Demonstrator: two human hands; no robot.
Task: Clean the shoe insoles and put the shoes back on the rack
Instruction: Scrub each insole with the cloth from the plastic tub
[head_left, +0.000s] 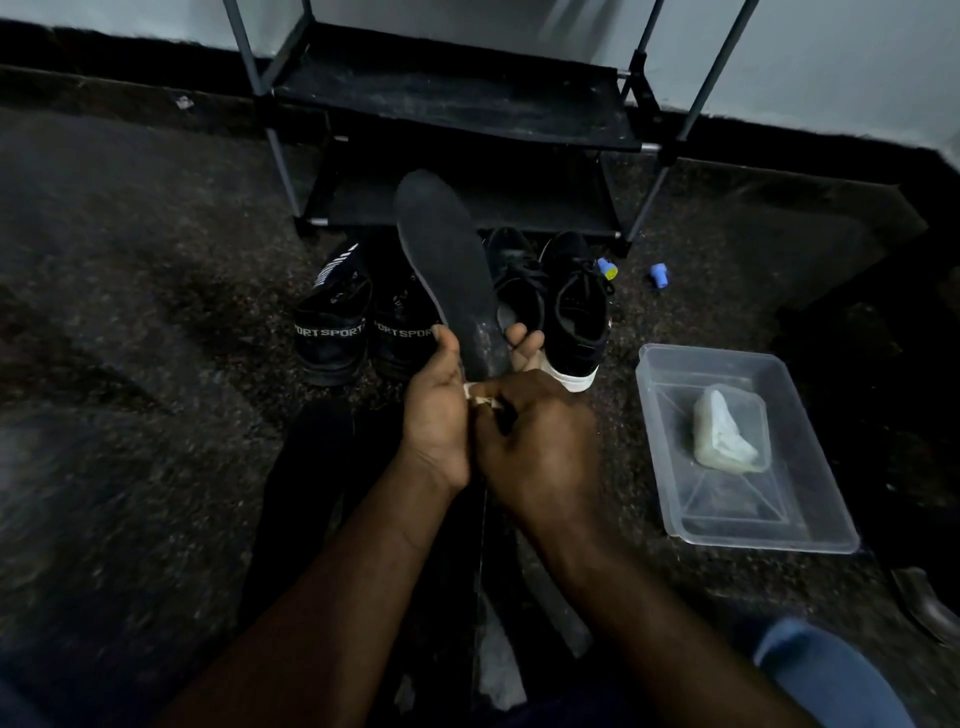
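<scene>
Head view, single frame logged. I noted the insole (447, 260), black, held in front of the rack (457, 104), its toe end raised and leaning slightly left and its heel end down between the hands.

The left hand (436, 415) was grasping the insole near the heel, with the thumb on the near left edge and the fingertips showing past the right edge. The right hand (540, 441) was curled round a small pale cloth (480, 399), pinched against the heel end. I could not tell how much of the cloth lay under the fingers.

On the speckled floor (130, 312), behind the insole and just before the rack's lower shelf:
- SPORT shoes (332, 332), a black pair, heels toward me, on the left.
- white-soled sneakers (576, 312), a black pair, on the right; the near one's heel was just beside the left fingertips.

A clear container (810, 467) sat on the floor to the right, well apart from the hands, with a whitish lump (727, 431) inside. Two small blue pieces (658, 274) lay near the rack's right front leg.
</scene>
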